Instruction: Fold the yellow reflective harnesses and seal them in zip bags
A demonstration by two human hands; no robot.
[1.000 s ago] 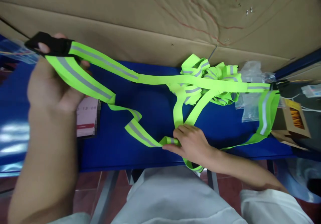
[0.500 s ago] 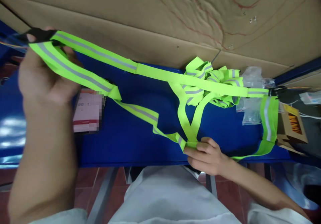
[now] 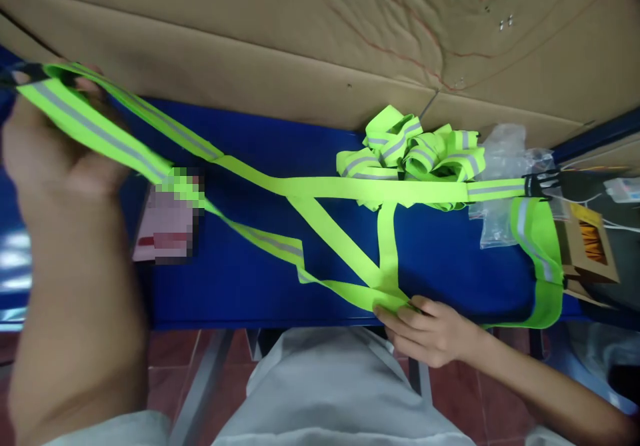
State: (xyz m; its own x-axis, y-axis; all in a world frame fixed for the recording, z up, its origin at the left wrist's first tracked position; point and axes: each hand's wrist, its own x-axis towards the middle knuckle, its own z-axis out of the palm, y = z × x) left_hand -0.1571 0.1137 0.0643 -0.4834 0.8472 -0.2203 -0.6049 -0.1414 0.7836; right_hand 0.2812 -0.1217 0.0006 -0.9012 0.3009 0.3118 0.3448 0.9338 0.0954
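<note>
A neon yellow-green reflective harness (image 3: 345, 188) with grey stripes stretches across the blue table. My left hand (image 3: 65, 146), raised at the far left, is closed on its end by a black buckle (image 3: 33, 73). Two straps run rightward from there; the nearer one is twisted. At the table's front edge my right hand (image 3: 425, 329) pinches the nearer strap, where two cross straps meet in a V. A black clip (image 3: 543, 185) ends the far strap at the right, beside a loop that bends down towards the front edge.
Behind the harness lies a heap of similar reflective straps (image 3: 420, 156). Clear plastic bags (image 3: 500, 223) and an open cardboard box (image 3: 593, 243) are at the right. A pink-and-red pack (image 3: 167, 226), partly blurred, sits at the left. A cardboard panel (image 3: 240, 46) borders the back.
My left hand has moved further left, drawing the harness longer. The far strap has straightened and the V spread wider. My right hand has shifted slightly right and nearer to me.
</note>
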